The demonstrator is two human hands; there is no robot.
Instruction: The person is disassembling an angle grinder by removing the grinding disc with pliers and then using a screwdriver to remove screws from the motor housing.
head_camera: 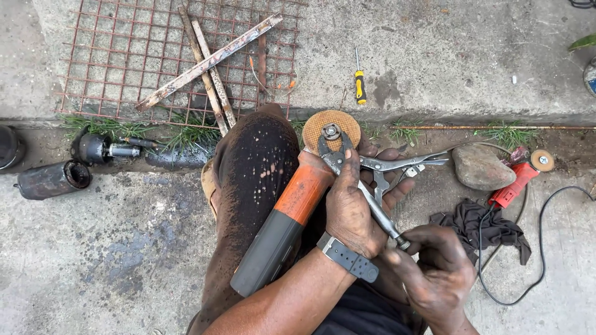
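An orange and grey angle grinder [282, 223] lies across my dark, speckled trouser leg [248, 167], with its worn brown disc [313, 127] pointing away from me. Silver locking pliers [397, 164] have their jaws on the nut at the disc's centre. My left hand [351, 211], with a grey strap on the wrist, wraps around the pliers' lower handle beside the grinder head. My right hand [437, 273] pinches the knurled screw [402, 242] at the end of that handle.
On the right lie a stone [481, 166], a small red grinder [515, 183], a dark rag [478, 226] and a black cable [546, 248]. On the concrete step beyond are a yellow-handled screwdriver [359, 84], rusty wire mesh [124, 56] and metal bars [205, 65]. Dark metal cylinders [53, 180] sit at left.
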